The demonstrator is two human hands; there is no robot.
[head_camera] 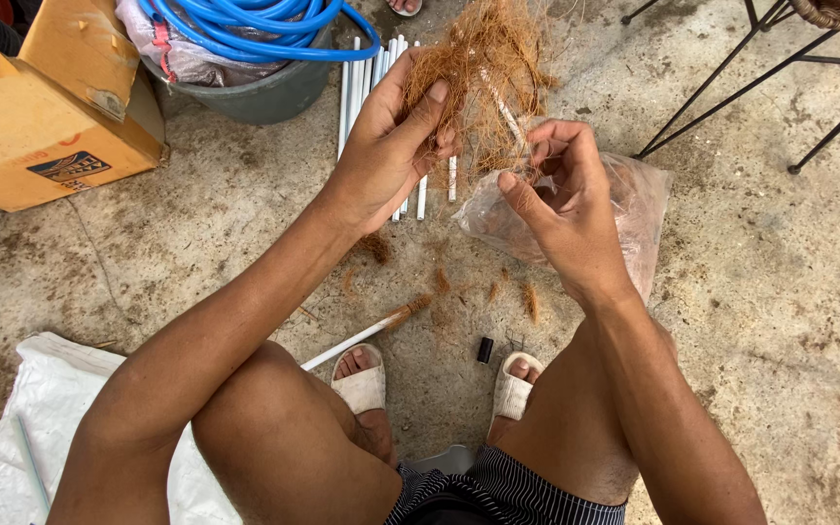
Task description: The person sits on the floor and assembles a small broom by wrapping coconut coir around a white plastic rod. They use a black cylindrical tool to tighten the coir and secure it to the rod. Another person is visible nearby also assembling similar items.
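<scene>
- A stained, rough grey concrete floor [780,292] is filling the view, with loose brown fibre scraps lying on it.
- The left hand [381,146] is closing its fingers and thumb around a tangled clump of brown coconut fibre [483,58], holding it up above the floor.
- The right hand [561,194] is pinching strands at the clump's lower edge between thumb and forefinger, gripping tight on the fibre.
- A clear crumpled plastic bag [639,199] is hanging just behind the right hand.
- A row of thin white plastic tubes [360,73] is lying on the floor under the left hand.
- 1 white stick with a fibre-wrapped tip [367,335] is resting near the left sandalled foot.
- A coiled blue hose [264,24] is sitting in a grey tub beside a yellow cardboard box [31,126].
</scene>
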